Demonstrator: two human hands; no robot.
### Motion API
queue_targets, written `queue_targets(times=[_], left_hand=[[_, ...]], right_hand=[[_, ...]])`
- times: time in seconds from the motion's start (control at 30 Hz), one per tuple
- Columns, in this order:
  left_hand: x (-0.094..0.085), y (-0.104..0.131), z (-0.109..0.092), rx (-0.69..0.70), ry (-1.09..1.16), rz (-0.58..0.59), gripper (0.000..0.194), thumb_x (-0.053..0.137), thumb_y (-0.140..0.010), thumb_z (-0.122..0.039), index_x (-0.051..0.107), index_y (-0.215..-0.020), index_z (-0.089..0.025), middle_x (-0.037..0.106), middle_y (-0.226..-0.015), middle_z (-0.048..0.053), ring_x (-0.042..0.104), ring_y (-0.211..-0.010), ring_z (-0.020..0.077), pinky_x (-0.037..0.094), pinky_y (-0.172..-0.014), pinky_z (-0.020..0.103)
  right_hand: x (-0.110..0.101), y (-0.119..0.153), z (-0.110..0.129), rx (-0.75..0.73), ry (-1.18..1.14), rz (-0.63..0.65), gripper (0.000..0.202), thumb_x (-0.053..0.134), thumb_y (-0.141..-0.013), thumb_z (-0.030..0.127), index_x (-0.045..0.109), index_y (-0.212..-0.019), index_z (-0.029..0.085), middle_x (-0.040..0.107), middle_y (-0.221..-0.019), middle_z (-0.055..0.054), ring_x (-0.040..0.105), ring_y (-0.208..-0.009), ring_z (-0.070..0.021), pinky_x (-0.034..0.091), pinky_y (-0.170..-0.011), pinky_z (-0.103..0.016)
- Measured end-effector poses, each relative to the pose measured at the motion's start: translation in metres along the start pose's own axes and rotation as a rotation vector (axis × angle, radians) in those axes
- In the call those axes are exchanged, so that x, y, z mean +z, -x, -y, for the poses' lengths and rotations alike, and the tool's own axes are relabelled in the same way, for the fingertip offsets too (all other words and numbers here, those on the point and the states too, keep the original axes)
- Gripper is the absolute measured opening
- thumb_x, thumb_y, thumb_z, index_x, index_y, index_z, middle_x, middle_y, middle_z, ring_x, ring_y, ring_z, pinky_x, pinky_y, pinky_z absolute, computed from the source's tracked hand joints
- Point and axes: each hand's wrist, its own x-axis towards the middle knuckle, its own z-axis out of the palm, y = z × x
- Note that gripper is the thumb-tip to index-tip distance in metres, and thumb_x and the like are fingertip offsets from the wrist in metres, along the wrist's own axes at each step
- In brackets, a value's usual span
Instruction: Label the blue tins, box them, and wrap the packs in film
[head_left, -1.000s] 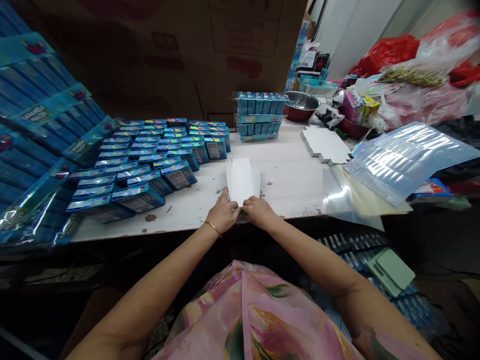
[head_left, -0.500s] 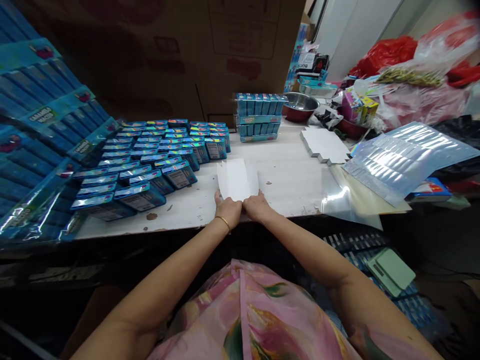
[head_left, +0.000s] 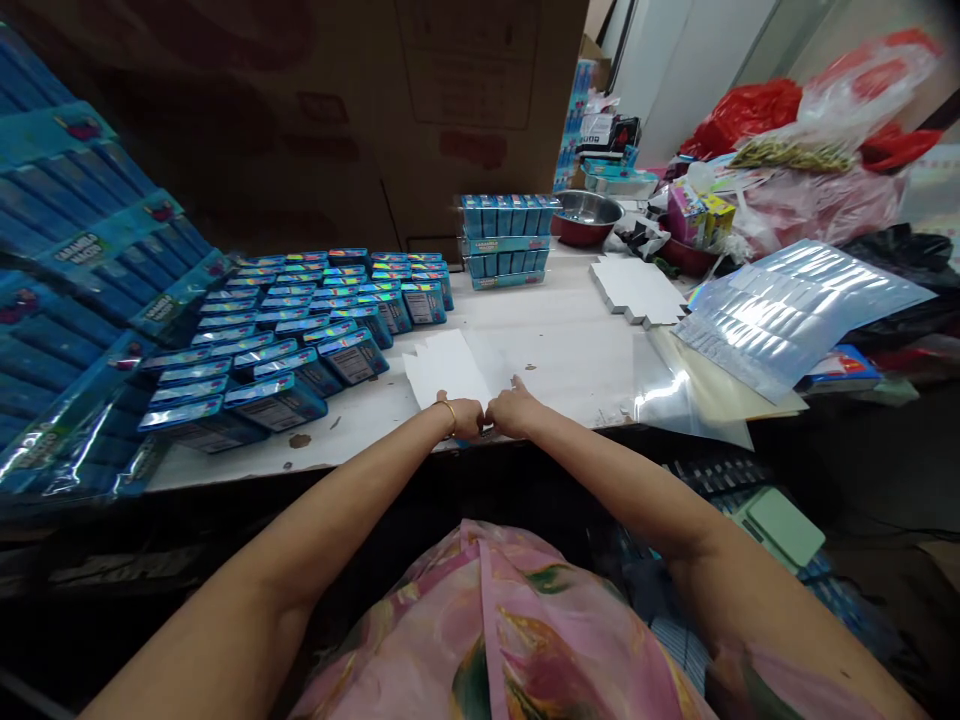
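A white card sheet [head_left: 448, 366] with a stepped left edge lies tilted on the white tabletop [head_left: 559, 345]. At its near end my left hand [head_left: 463, 415], below a gold bangle, is closed on the card. My right hand [head_left: 511, 410] is closed beside it at the table's front edge, the two hands nearly touching. Its fingers pinch the near corner of the card, mostly hidden by the hand. Rows of small blue boxes [head_left: 281, 345] stand to the left of the card.
A clear display pack of blue boxes [head_left: 504, 240] stands at the back. Stepped white cards [head_left: 639, 288], glossy plastic sheets [head_left: 787, 310] and a metal bowl [head_left: 589, 212] are on the right. Large blue packs [head_left: 90, 260] lean at far left. A green scale [head_left: 780, 528] sits below the table.
The white card has turned and shifted left, and its stepped edge now shows. My left hand has rolled over toward my right hand. The whole view has shifted slightly.
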Motion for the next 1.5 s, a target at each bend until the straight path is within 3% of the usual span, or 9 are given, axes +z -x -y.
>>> queue_targets(times=[0.13, 0.33, 0.57, 0.73, 0.9, 1.1, 1.27, 1.43, 1.5], left_hand=[[-0.014, 0.025, 0.016, 0.139, -0.131, -0.097, 0.008, 0.064, -0.06, -0.03, 0.067, -0.067, -0.026, 0.066, -0.085, 0.002, 0.053, -0.098, 0.0249, 0.012, -0.099, 0.055], [-0.031, 0.028, 0.072, -0.058, 0.218, -0.596, 0.056, 0.053, -0.07, -0.04, 0.049, -0.117, -0.011, 0.045, -0.124, 0.016, 0.044, -0.113, 0.0251, 0.034, -0.095, 0.038], [-0.03, -0.01, 0.096, -0.397, 0.819, -0.446, 0.07, 0.063, -0.062, -0.038, 0.041, -0.123, -0.011, 0.055, -0.109, 0.015, 0.059, -0.085, 0.0186, 0.047, -0.066, 0.028], [-0.026, -0.024, 0.107, -0.376, 0.81, -0.395, 0.055, 0.057, -0.059, -0.023, 0.052, -0.112, -0.013, 0.06, -0.098, 0.006, 0.059, -0.066, 0.013, 0.045, -0.054, 0.022], [-0.017, -0.021, 0.107, -0.341, 0.755, -0.384, 0.053, 0.049, -0.051, -0.011, 0.057, -0.104, -0.013, 0.062, -0.094, 0.004, 0.059, -0.067, 0.0145, 0.046, -0.052, 0.021], [-0.012, -0.008, 0.096, -0.192, 0.648, -0.401, 0.059, 0.042, -0.049, -0.008, 0.059, -0.105, -0.015, 0.063, -0.103, 0.004, 0.058, -0.094, 0.0186, 0.048, -0.075, 0.024], [-0.016, -0.004, 0.092, -0.131, 0.609, -0.246, 0.057, 0.041, -0.049, -0.008, 0.062, -0.101, -0.016, 0.064, -0.102, 0.003, 0.059, -0.093, 0.0195, 0.048, -0.077, 0.028], [-0.021, -0.006, 0.088, -0.125, 0.486, -0.271, 0.038, 0.05, -0.057, -0.014, 0.066, -0.091, -0.017, 0.065, -0.102, 0.005, 0.057, -0.098, 0.0213, 0.043, -0.083, 0.028], [-0.024, -0.007, 0.085, -0.13, 0.428, -0.258, 0.028, 0.053, -0.062, -0.023, 0.068, -0.084, -0.017, 0.068, -0.094, 0.005, 0.058, -0.093, 0.022, 0.043, -0.081, 0.029]], right_hand=[[-0.001, 0.021, 0.012, -0.123, 0.11, -0.326, 0.016, 0.054, -0.079, 0.026, 0.062, -0.088, 0.016, 0.065, -0.094, -0.01, 0.049, -0.104, -0.0248, 0.024, -0.096, -0.045], [0.046, 0.001, 0.038, -0.112, 0.049, -0.243, 0.017, 0.041, -0.084, 0.017, 0.055, -0.093, 0.014, 0.061, -0.09, -0.011, 0.057, -0.084, -0.0208, 0.041, -0.069, -0.032], [0.078, 0.014, 0.066, -0.249, 0.033, -0.31, 0.02, 0.034, -0.085, 0.011, 0.053, -0.087, 0.014, 0.059, -0.079, -0.009, 0.056, -0.076, -0.0203, 0.041, -0.064, -0.032], [0.041, 0.031, 0.064, -0.378, -0.095, -0.3, 0.019, 0.046, -0.084, 0.031, 0.056, -0.087, 0.015, 0.058, -0.087, -0.009, 0.053, -0.08, -0.019, 0.042, -0.068, -0.031], [-0.014, -0.022, -0.002, 0.185, -0.189, -0.583, 0.037, 0.043, -0.086, 0.027, 0.043, -0.119, 0.01, 0.05, -0.117, -0.015, 0.045, -0.105, -0.0231, 0.039, -0.082, -0.034], [0.002, -0.087, 0.001, -0.071, 0.013, -0.137, 0.029, 0.039, -0.083, 0.011, 0.053, -0.108, 0.019, 0.051, -0.12, -0.008, 0.05, -0.102, -0.0184, 0.043, -0.079, -0.03], [0.009, -0.073, 0.006, -0.103, -0.037, -0.164, 0.027, 0.041, -0.082, 0.012, 0.056, -0.103, 0.021, 0.055, -0.114, -0.005, 0.05, -0.101, -0.0183, 0.042, -0.078, -0.028], [0.013, -0.05, -0.027, 0.417, -0.447, -0.316, 0.038, 0.045, -0.081, 0.027, 0.048, -0.117, 0.014, 0.058, -0.109, -0.01, 0.054, -0.097, -0.0183, 0.042, -0.076, -0.027], [0.018, -0.049, -0.03, 0.411, -0.577, -0.239, 0.036, 0.046, -0.08, 0.026, 0.051, -0.114, 0.016, 0.062, -0.104, -0.006, 0.056, -0.092, -0.0148, 0.042, -0.074, -0.022]])
